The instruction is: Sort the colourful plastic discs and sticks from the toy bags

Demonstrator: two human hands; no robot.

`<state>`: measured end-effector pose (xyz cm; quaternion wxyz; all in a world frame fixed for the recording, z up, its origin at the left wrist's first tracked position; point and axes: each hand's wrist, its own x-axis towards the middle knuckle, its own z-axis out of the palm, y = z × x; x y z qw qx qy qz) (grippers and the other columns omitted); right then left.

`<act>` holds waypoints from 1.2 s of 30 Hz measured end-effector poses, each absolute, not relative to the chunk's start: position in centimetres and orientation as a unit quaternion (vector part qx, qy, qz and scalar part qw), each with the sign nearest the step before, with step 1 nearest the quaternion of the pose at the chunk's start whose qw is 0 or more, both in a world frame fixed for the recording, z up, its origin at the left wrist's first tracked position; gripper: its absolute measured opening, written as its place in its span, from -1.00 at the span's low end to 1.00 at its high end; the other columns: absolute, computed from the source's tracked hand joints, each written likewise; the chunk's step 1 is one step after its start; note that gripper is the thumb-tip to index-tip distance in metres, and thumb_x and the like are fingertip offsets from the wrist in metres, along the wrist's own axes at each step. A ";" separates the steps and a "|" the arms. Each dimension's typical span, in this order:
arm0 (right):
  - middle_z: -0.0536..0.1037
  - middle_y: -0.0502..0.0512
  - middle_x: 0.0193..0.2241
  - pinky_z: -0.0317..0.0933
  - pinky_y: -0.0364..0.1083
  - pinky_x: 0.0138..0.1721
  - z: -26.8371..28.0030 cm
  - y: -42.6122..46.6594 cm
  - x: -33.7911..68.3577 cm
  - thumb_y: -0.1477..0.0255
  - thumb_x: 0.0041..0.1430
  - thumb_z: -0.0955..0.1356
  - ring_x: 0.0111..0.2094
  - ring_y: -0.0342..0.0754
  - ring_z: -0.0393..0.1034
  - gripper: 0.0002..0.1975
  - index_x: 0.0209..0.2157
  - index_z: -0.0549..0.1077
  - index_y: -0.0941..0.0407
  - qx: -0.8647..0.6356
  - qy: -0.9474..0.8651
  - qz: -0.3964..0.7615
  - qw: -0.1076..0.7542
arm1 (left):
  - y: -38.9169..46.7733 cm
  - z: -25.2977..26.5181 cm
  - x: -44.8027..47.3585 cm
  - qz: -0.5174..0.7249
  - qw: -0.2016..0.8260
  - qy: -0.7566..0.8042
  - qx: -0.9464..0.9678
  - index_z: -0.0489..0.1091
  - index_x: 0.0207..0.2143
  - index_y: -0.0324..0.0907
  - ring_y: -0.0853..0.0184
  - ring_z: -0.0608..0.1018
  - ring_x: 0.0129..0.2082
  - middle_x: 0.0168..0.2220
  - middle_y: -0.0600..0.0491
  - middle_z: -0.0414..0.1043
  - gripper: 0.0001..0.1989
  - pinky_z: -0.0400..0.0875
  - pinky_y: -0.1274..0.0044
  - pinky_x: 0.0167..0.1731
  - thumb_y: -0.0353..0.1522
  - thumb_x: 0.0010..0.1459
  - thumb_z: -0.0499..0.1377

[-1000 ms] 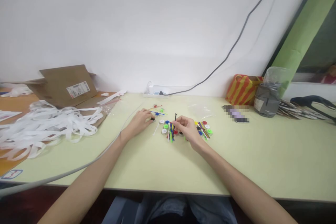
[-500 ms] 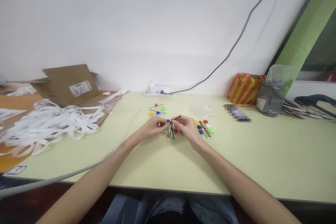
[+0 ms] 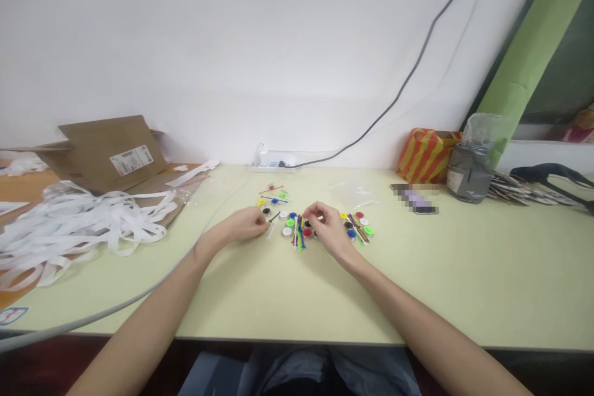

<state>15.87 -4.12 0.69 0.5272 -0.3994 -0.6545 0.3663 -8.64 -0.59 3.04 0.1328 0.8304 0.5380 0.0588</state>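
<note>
My left hand (image 3: 248, 223) is closed at the left of the small parts, its fingertips on a thin black arrow (image 3: 275, 218). Beside those fingers lie a black-topped disc (image 3: 266, 211) and a pale arrow (image 3: 273, 232). My right hand (image 3: 326, 227) is pinched above the middle discs; what its fingertips hold, if anything, is too small to make out. Just left of it lies a bunch of coloured plastic arrows (image 3: 299, 236) among round discs, including a red one (image 3: 307, 233) and a white one (image 3: 288, 232). Behind my left hand are arrows with discs, one of them blue (image 3: 275, 201).
More discs and arrows (image 3: 359, 228) lie right of my right hand. Behind are a clear plastic bag (image 3: 355, 193) and a power strip (image 3: 271, 165). White ribbon (image 3: 93, 216) and a cardboard box (image 3: 111, 151) fill the left; a striped bag (image 3: 424, 158) stands right. A grey cable (image 3: 153, 292) crosses my left forearm.
My hands were together over the arrow bunch, with a black arrow at the fingers. My left hand has moved left with the black arrow; my right hand stays near the middle discs.
</note>
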 end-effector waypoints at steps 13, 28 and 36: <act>0.53 0.06 -0.39 0.22 -0.13 -0.38 0.4 -4.0 15.8 0.45 0.09 0.24 -0.39 -0.09 0.35 -0.82 -0.39 0.48 0.12 -0.386 -0.675 0.356 0.519 | 0.1 1.6 -8.7 0.103 0.081 0.517 0.846 0.21 -0.65 -0.13 0.37 0.18 -0.64 -0.66 0.12 0.21 -0.67 -0.02 0.48 -0.56 -0.21 0.12 0.08; 0.53 0.05 -0.35 0.20 -0.13 -0.39 0.1 -3.1 15.8 0.48 0.15 0.22 -0.42 -0.11 0.36 -0.81 -0.35 0.47 0.12 -0.394 -0.702 0.297 0.513 | -1.0 2.4 -8.2 0.096 0.095 0.494 0.859 0.17 -0.53 -0.12 0.33 0.27 -0.56 -0.56 0.11 0.27 -0.75 0.05 0.49 -0.53 -0.31 0.23 -0.05; 0.57 0.15 -0.20 0.20 -0.11 -0.13 2.0 6.3 10.6 0.45 0.25 0.30 -0.19 -0.05 0.42 -0.78 -0.11 0.49 0.16 -0.447 -0.830 0.139 0.304 | -0.8 2.0 -8.4 0.112 0.057 0.500 0.857 0.22 -0.51 -0.13 0.34 0.27 -0.56 -0.54 0.10 0.30 -0.78 0.03 0.49 -0.52 -0.33 0.21 -0.02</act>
